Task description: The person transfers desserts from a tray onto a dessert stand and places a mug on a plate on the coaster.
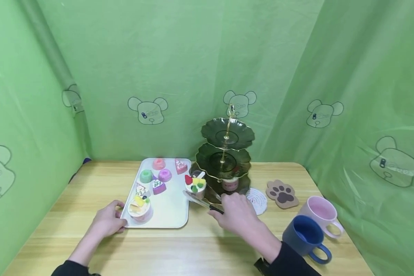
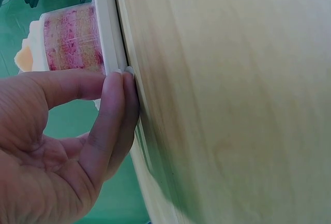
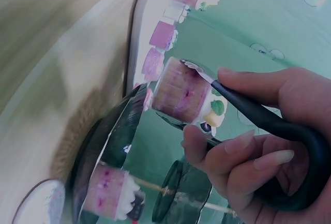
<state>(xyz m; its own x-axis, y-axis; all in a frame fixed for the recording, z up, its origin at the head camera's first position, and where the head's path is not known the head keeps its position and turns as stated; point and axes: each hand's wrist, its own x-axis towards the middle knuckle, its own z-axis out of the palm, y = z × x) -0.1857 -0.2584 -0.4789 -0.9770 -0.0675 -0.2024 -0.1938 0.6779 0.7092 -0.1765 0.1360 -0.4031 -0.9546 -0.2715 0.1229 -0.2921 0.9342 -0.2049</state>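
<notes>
My left hand [image 1: 106, 218] pinches the near left corner of a white tray [image 1: 174, 207], thumb and fingertips at its rim. On the tray's near left stands a fruit-topped cake cup [image 1: 139, 209]. My right hand [image 1: 239, 212] grips tongs with black handles [image 3: 248, 107] and metal ends. Between those ends is a second cake cup [image 3: 183, 90], topped with red, yellow and green fruit pieces. In the head view this cup [image 1: 195, 186] appears over the tray's right edge, beside the dark three-tier stand [image 1: 224, 163]. Another cake cup [image 1: 230, 184] sits on the stand's bottom tier.
Small toy sweets and cake slices, such as a purple slice [image 1: 158, 186], lie on the tray. Right of the stand are a white round coaster [image 1: 257, 201], a paw-print coaster [image 1: 282, 194], a blue mug [image 1: 301, 235] and a pink mug [image 1: 319, 211]. Green curtains [image 1: 179, 69] surround the table.
</notes>
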